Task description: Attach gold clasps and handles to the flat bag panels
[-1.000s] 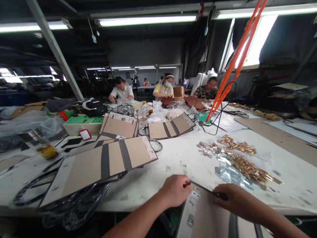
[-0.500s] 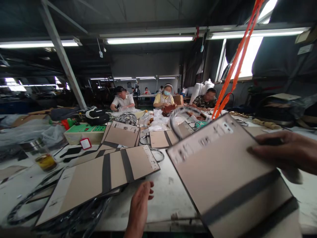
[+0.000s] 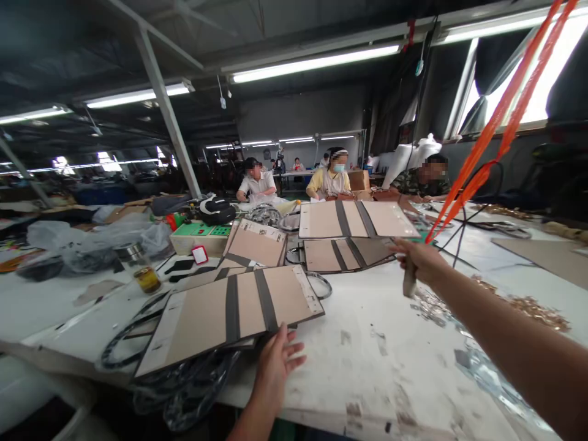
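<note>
My left hand (image 3: 275, 361) is open with spread fingers, palm facing right. Its fingertips are at the near edge of a beige bag panel (image 3: 197, 312) with two dark bands; I cannot tell if they touch. This panel tops a pile with dark plastic-wrapped handles (image 3: 193, 386) below. Out over the far side of the table, my right hand (image 3: 420, 263) is closed at the near right corner of another beige banded panel (image 3: 321, 219). A stubby tan piece (image 3: 408, 282) juts down from that hand, its kind unclear. Just beneath the held panel lies a similar panel (image 3: 316, 255).
A lidded glass jar (image 3: 147, 278) of amber liquid and a green-topped box (image 3: 197, 236) stand left. Loose metal pieces (image 3: 537, 312) lie right. Orange strips (image 3: 500, 135) hang down on the right. Co-workers (image 3: 337, 174) sit across the table (image 3: 340, 367).
My right hand has carried its panel away from me to the far side of the table. My left hand has moved against the front pile, fingers spreading. The view has swung left.
</note>
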The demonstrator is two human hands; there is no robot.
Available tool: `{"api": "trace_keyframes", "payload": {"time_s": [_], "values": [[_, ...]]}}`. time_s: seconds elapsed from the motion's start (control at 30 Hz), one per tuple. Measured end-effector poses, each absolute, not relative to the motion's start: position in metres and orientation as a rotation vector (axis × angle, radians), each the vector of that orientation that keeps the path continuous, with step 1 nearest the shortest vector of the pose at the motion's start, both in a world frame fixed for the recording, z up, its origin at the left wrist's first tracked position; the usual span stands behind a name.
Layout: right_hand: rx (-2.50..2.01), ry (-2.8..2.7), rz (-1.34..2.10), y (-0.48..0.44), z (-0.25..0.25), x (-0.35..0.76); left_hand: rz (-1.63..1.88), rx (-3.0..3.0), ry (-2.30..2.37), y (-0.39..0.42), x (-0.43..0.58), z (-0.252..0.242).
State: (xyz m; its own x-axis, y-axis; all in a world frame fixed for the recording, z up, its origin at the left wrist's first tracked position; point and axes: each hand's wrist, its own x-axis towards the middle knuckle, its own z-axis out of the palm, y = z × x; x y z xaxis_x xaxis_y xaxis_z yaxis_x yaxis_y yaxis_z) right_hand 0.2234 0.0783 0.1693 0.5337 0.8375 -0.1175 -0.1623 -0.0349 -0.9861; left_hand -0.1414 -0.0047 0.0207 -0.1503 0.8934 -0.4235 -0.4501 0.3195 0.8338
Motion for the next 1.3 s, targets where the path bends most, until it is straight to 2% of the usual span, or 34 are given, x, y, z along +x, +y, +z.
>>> {"api": "trace_keyframes", "payload": {"time_s": [0.17, 0.3, 0.5, 0.7, 0.87, 1.0, 1.13, 1.3], "values": [[-1.471, -0.523, 1.371, 0.005, 0.035, 0.181, 1.066, 0.442, 1.236, -0.003, -0.140, 0.018], [-1.438, -0.524, 1.466, -0.044, -0.010, 0.163, 1.031, 0.464, 1.118, -0.002, -0.129, 0.023], [-1.462, -0.624, 1.490, -0.055, -0.004, 0.155, 1.084, 0.375, 0.982, 0.011, -0.098, 0.031], [-1.454, -0.655, 1.457, -0.056, -0.006, 0.156, 1.234, 0.484, 1.085, 0.024, -0.077, 0.040], [-1.324, -0.520, 1.574, -0.062, 0.008, 0.151, 1.340, 0.798, 1.053, -0.022, -0.076, 0.052], [-1.080, -0.486, 1.579, -0.077, 0.021, 0.135, 1.032, 1.015, 0.980, -0.089, -0.083, 0.027], [-1.086, -0.556, 1.572, -0.102, 0.020, 0.124, 0.666, 0.917, 0.934, -0.127, -0.095, -0.001], [-1.135, -0.453, 1.557, -0.135, 0.003, 0.129, 0.278, 0.990, 0.918, -0.144, -0.113, 0.019]]}}
